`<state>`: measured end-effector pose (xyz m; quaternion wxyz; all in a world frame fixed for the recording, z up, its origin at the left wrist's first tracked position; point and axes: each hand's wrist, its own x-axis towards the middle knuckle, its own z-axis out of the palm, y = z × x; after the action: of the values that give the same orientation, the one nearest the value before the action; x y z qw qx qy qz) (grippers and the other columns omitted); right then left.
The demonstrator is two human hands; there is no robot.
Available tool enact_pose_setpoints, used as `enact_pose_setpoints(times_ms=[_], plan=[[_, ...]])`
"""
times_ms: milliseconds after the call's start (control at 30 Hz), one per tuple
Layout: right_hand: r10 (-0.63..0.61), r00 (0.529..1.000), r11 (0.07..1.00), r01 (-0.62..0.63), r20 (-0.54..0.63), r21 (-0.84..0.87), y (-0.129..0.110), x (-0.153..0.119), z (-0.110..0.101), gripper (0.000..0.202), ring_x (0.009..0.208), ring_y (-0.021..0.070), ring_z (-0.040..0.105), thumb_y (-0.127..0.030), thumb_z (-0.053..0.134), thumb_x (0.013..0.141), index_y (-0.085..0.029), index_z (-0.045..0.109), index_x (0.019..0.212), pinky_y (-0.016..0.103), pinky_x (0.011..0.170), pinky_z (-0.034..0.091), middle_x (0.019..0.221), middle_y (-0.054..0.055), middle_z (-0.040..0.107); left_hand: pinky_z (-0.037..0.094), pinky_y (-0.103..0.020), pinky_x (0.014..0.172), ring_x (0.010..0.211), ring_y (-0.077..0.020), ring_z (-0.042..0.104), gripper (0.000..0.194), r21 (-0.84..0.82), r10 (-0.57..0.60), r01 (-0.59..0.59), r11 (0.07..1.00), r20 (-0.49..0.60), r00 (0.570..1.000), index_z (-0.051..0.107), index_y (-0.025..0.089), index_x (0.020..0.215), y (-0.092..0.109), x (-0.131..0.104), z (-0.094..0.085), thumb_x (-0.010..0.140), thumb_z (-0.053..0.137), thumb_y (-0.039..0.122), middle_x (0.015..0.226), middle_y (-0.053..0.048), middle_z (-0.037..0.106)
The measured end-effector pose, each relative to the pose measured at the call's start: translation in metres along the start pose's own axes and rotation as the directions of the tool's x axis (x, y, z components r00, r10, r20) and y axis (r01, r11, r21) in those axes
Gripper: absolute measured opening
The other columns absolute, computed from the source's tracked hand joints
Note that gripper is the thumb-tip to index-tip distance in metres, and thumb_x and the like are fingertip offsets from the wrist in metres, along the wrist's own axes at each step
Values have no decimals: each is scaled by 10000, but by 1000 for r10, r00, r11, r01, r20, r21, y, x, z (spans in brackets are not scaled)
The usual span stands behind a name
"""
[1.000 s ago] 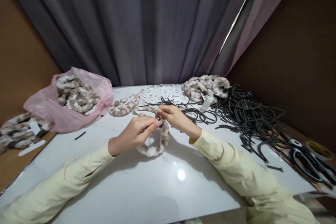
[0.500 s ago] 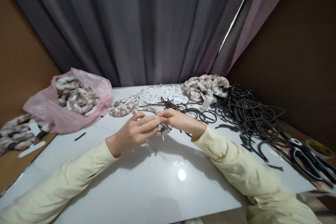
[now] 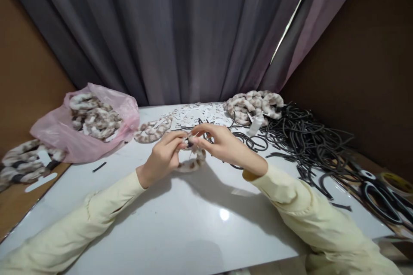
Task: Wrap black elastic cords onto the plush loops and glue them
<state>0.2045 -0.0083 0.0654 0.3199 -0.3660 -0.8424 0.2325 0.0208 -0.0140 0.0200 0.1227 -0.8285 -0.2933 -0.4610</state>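
Between my two hands is a fluffy brown-and-white ring [image 3: 197,163], its lower curve hanging just above or on the white table. My left hand [image 3: 162,154] pinches the ring's upper side, where a dark band shows at the fingertips. From the right, my right hand [image 3: 224,145] has its thumb and bent fingers at the same dark spot, closed about it. The fingers partly hide what is gripped there. A faint translucent strip [image 3: 242,192] lies on the table below my right wrist.
A pink plastic bag [image 3: 125,111] of fluffy rings stands at left, with more rings [image 3: 19,163] beside it. Black cords [image 3: 300,137] heap at right, near fluffy rings [image 3: 254,105], a small clear bottle [image 3: 255,125] and scissors [image 3: 377,197]. White scraps [image 3: 200,114] lie at the back.
My right hand has shifted slightly right and its fingers have arched up. The ring, mostly hidden before, now shows below my hands. The translucent strip now shows on the table.
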Motion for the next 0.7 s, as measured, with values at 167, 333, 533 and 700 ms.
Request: enact_pose_setpoints(times_ms=[167, 333, 533, 700], plan=[[-143, 988, 896, 106, -54, -432, -9, -10, 13, 226, 862, 235, 577, -247, 635, 806, -111, 592, 982, 335, 770, 378, 869, 97, 658, 474, -236, 669, 783, -135, 589, 178, -47, -155, 154, 987, -26, 988, 539, 156, 734, 5, 6, -1, 865, 445, 81, 852, -69, 619], [-189, 974, 920, 131, -125, -369, 3, -5, 28, 105, 729, 178, 590, -220, 620, 823, -121, 587, 840, 288, 734, 386, 751, 59, 652, 483, -253, 718, 808, -142, 590, 165, -14, -99, 98, 995, -30, 995, 551, 152, 779, 6, 5, -1, 860, 435, 67, 855, -71, 625], [-303, 944, 926, 258, -131, -277, 12, -4, 26, 78, 652, 141, 547, -190, 574, 848, -138, 562, 791, 249, 683, 395, 722, 44, 624, 493, -257, 682, 796, -151, 600, 162, -30, -51, 52, 998, 11, 999, 538, 156, 760, 2, 5, -3, 860, 432, 85, 835, -80, 633], [-479, 873, 834, 420, -91, -358, 13, -7, 26, 231, 635, 154, 506, -195, 362, 937, -129, 544, 811, 311, 730, 394, 680, 57, 575, 476, -243, 627, 744, -142, 591, 199, -101, -71, 76, 992, 51, 996, 513, 165, 679, 2, 10, -10, 857, 443, 108, 808, -71, 628]])
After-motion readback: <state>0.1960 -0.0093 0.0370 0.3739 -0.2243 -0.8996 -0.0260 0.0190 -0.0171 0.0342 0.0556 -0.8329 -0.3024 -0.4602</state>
